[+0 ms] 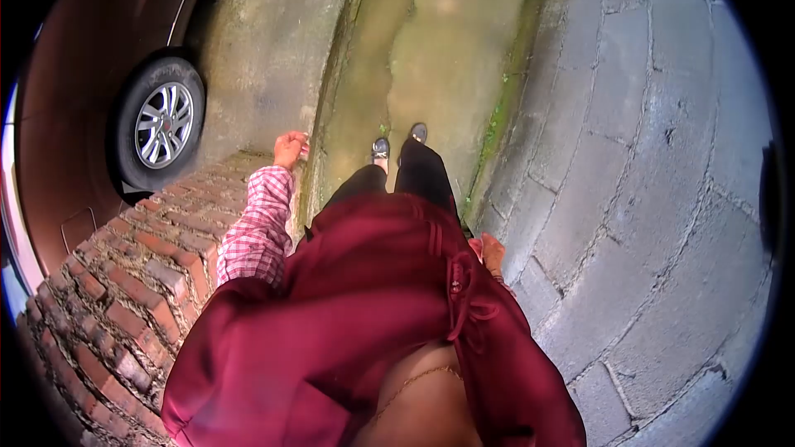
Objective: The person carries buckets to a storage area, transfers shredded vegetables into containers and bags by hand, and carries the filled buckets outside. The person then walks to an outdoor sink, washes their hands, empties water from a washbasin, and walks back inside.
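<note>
My left hand is held out at my side, beyond a pink-and-white checked sleeve. Its fingers are curled in, and what lies inside them, if anything, is hidden. Below and left of it is the top of a brick wall, apart from the hand. Close to my right hip, my right hand is partly covered by my dark red top. Its fingers look folded, and I cannot see into the grip. The grey block wall is nearest to this hand.
A narrow, damp concrete path runs ahead, with green moss along its right edge. My shoes are on it. On the left, a brown vehicle with a silver-spoked wheel stands past the bricks.
</note>
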A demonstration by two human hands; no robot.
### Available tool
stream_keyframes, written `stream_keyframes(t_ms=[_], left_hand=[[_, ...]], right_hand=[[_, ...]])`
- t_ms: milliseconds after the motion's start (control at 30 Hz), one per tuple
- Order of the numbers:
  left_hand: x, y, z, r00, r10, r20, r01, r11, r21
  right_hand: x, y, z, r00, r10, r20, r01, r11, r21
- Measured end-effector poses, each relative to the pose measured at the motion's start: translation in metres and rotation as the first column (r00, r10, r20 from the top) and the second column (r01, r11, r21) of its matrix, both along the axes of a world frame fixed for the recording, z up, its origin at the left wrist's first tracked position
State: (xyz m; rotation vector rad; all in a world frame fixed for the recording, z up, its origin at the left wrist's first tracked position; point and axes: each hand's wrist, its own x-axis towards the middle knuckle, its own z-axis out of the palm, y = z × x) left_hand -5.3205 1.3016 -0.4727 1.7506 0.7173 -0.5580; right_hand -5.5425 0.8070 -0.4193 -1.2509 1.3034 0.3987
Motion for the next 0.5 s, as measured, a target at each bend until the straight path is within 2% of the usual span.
stream_keyframes(t_ms=[67,100,133,167,233,267,300,367,400,467,500], left_hand=[[0.047,-0.022,0.008,0.997,0.049,0.053,-0.048,0.999,-0.018],[0.067,-0.033,0.011,0.994,0.08,0.079,-0.078,0.997,-0.027],[0.083,-0.046,0.022,0.992,0.112,0.066,-0.108,0.992,-0.059],[0.092,-0.048,0.009,0.991,0.117,0.067,-0.11,0.989,-0.098],[0.1,-0.048,-0.013,0.991,0.122,0.055,-0.112,0.981,-0.161],[0.109,-0.062,0.008,0.991,0.122,-0.059,-0.123,0.992,-0.019],[0.104,-0.062,0.014,0.986,0.146,-0.084,-0.147,0.989,-0.016],[0.104,-0.057,0.019,0.973,0.207,-0.103,-0.21,0.978,-0.019],[0.091,-0.043,0.001,0.962,0.269,-0.044,-0.271,0.96,-0.074],[0.078,-0.036,0.004,0.912,0.398,-0.101,-0.394,0.918,0.054],[0.071,-0.035,0.005,0.882,0.453,-0.126,-0.44,0.89,0.121]], right_hand=[[0.012,-0.024,-0.034,0.973,0.225,-0.041,-0.228,0.97,-0.087],[0.021,-0.036,-0.046,0.893,0.443,-0.082,-0.45,0.867,-0.214],[0.031,-0.049,-0.059,0.796,0.592,-0.13,-0.601,0.747,-0.284],[0.048,-0.058,-0.06,0.684,0.705,-0.186,-0.716,0.599,-0.358],[0.091,-0.082,-0.063,0.568,0.793,-0.219,-0.795,0.459,-0.397],[0.114,-0.093,-0.061,0.551,0.809,-0.207,-0.8,0.44,-0.409],[0.136,-0.103,-0.06,0.549,0.817,-0.18,-0.794,0.442,-0.417],[0.187,-0.12,-0.053,0.601,0.797,-0.058,-0.738,0.525,-0.424],[0.2,-0.135,-0.068,0.629,0.776,0.044,-0.691,0.585,-0.425],[0.225,-0.165,-0.1,0.659,0.71,0.247,-0.601,0.695,-0.394],[0.256,-0.156,-0.061,0.705,0.629,0.328,-0.543,0.776,-0.322]])
